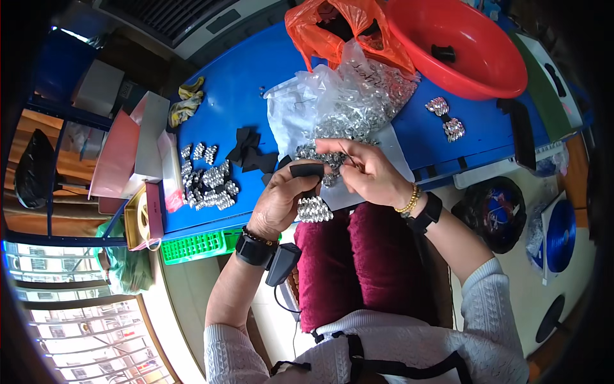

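Note:
My left hand (276, 200) is closed around a black ribbon bow (307, 169), whose lower half (315, 210) is covered in silver rhinestones. The bow's upper half is bare black fabric. Close to it on the right, my right hand (380, 176) has its fingertips pinched together. A thin dark line shows at those fingertips, too fine to name. Just beyond both hands, loose silver rhinestones (313, 153) lie on a white sheet (398, 160). A clear plastic bag (352, 109) full of them opens toward me.
Black ribbon bows (246, 146) and rhinestone-covered pieces (214, 176) lie to the left on the blue table (236, 70). A rhinestone bow (453, 129) sits at right. Behind stand an orange bag (307, 32) and a red basin (486, 64). A green basket (198, 248) is below the left edge.

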Demonstrator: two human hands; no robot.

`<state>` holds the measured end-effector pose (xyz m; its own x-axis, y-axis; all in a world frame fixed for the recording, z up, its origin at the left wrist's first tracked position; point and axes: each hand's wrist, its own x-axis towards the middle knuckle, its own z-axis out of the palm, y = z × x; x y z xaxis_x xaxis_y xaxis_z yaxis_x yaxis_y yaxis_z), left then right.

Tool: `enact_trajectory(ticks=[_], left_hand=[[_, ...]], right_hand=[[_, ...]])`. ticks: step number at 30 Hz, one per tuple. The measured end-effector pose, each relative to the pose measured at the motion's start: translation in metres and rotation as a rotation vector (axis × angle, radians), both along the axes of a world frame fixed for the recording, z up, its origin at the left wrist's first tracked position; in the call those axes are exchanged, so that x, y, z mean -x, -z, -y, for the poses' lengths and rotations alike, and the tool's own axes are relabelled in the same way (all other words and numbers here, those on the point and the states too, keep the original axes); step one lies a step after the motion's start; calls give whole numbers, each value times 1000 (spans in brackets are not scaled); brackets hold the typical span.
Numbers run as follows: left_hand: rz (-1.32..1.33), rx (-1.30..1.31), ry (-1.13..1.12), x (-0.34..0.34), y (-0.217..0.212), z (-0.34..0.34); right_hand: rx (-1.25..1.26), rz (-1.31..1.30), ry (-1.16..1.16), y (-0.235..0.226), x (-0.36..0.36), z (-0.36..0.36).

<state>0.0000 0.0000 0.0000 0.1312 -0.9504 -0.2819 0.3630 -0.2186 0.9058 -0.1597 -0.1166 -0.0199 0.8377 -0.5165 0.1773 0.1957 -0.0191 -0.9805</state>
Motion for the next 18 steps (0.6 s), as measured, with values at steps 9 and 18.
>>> enact_trajectory(ticks=[9, 18], left_hand=[[19, -11, -103, -1, 0, -1], [96, 66, -251, -29, -52, 21]], right_hand=[[-94, -99, -80, 11, -8, 7], [-14, -120, 56, 4, -10, 35]])
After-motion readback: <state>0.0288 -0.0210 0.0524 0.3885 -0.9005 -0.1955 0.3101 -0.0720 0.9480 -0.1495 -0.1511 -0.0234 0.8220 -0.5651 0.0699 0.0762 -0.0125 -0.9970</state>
